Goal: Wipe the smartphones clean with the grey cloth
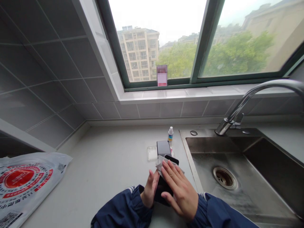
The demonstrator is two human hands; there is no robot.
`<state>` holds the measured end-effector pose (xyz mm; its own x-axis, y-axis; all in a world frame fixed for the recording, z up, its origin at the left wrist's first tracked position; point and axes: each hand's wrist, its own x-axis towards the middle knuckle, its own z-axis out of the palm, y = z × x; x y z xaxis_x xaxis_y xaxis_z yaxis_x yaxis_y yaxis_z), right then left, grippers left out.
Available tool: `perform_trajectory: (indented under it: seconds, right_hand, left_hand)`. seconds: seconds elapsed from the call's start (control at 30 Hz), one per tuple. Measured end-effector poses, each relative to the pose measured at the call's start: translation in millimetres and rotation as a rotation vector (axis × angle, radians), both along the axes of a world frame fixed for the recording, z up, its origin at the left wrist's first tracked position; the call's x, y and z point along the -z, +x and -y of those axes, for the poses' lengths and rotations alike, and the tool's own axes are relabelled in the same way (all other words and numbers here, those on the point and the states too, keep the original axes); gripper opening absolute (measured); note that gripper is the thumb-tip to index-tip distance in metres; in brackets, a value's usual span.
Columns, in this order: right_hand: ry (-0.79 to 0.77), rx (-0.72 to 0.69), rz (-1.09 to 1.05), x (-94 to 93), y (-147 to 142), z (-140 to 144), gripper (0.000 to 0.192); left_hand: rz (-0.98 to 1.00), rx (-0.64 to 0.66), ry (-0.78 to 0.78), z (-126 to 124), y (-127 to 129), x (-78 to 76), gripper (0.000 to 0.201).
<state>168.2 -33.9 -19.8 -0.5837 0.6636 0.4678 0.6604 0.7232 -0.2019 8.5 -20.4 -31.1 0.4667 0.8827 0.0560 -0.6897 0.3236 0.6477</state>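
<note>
My left hand (149, 190) grips the left edge of a black smartphone (162, 189) held just above the counter. Across the phone's face lies my right hand (179, 188), fingers flat, pressing a small grey-white cloth (159, 164) against it. The phone's far end (173, 159) sticks out past the cloth. Just behind the phone stands a dark box (163, 147), with a clear plastic piece (152, 153) to its left and a small white dropper bottle (170, 134) behind it. Both sleeves are dark blue.
A steel sink (237, 177) with a drain (224, 177) lies right of my hands, its faucet (239, 107) arching over it. A white plastic bag with red print (23, 180) rests at the counter's left. Grey tiled walls and a window sill (190, 93) stand behind.
</note>
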Motion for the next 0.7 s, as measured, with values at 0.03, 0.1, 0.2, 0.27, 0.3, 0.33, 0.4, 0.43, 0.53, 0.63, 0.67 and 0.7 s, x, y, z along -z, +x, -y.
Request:
perform_trajectory:
  seconds: [0.03,0.1,0.2,0.27,0.3,0.33,0.4,0.43,0.53,0.63,0.67,0.7]
  right_hand:
    - [0.004,0.027,-0.017,0.5,1.8,-2.2,0.068]
    - [0.009,0.073,-0.049,1.4,5.1,-6.2,0.067]
    - [0.008,0.105,-0.086,1.4,8.9,-10.7,0.067]
    - [0.0,0.112,-0.102,1.1,10.1,-12.0,0.066]
    - [-0.006,0.113,-0.107,1.1,10.3,-11.9,0.066]
    - [-0.01,0.113,-0.112,1.3,10.1,-11.4,0.066]
    - [-0.021,0.109,-0.113,2.3,8.9,-9.5,0.066]
    - [-0.025,0.104,-0.113,3.0,8.0,-8.4,0.066]
    - [-0.037,0.07,-0.101,5.1,5.0,-5.2,0.065]
    - [-0.041,0.004,-0.073,4.8,2.0,-1.9,0.064]
    - [-0.045,-0.025,-0.056,3.8,1.0,-0.5,0.065]
    - [-0.051,-0.053,-0.038,2.5,0.0,1.2,0.065]
  left_hand:
    - [-0.023,0.008,0.037,0.3,0.2,-2.6,0.071]
    - [-0.052,0.038,0.088,0.9,0.9,-8.6,0.075]
    - [-0.067,0.076,0.101,1.0,1.3,-15.9,0.079]
    - [-0.066,0.082,0.082,0.8,1.0,-17.8,0.079]
    - [-0.066,0.083,0.07,0.7,0.8,-17.9,0.079]
    - [-0.063,0.079,0.058,0.5,0.7,-17.5,0.078]
    - [-0.039,0.05,0.044,-0.2,0.8,-16.0,0.075]
    - [-0.015,0.037,0.033,-0.7,1.0,-15.2,0.073]
    - [0.083,0.006,-0.035,-3.2,1.4,-13.4,0.07]
    - [0.154,-0.029,-0.142,-5.6,0.4,-12.7,0.073]
    - [0.168,-0.038,-0.18,-6.2,-0.2,-12.5,0.074]
    - [0.182,-0.05,-0.219,-6.7,-0.7,-12.3,0.075]
